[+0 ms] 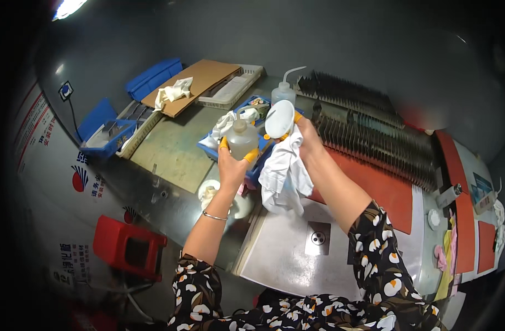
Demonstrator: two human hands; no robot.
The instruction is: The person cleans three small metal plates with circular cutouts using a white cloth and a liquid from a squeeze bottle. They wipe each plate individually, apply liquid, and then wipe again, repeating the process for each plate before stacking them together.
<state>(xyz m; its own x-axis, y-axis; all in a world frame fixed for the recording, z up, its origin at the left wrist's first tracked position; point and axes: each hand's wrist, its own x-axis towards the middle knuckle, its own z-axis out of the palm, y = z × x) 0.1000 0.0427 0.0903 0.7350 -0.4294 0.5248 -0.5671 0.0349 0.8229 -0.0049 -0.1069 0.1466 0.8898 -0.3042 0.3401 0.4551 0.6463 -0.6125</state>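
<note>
My left hand [231, 170], with yellow finger cots on some fingertips, is closed around a translucent plastic bottle [242, 142] with a narrow beige top. In my right hand [307, 135] is a white round dish [280, 118], tilted so its broad face shows. A white cloth [285, 175] hangs from the same hand, below the dish. The dish and the bottle are close together but apart. Behind them stands a wash bottle [284, 94] with a bent spout. A blue tray [209, 150] holding crumpled white cloths lies behind the left hand, partly hidden.
Dark finned racks [368, 146] stand at the back right, beside a red mat [382, 201]. Cardboard [208, 74] with a crumpled cloth lies at the back left, near blue bins [112, 138]. A red stool [112, 243] stands left of the table. A white dish [241, 207] sits below the left wrist.
</note>
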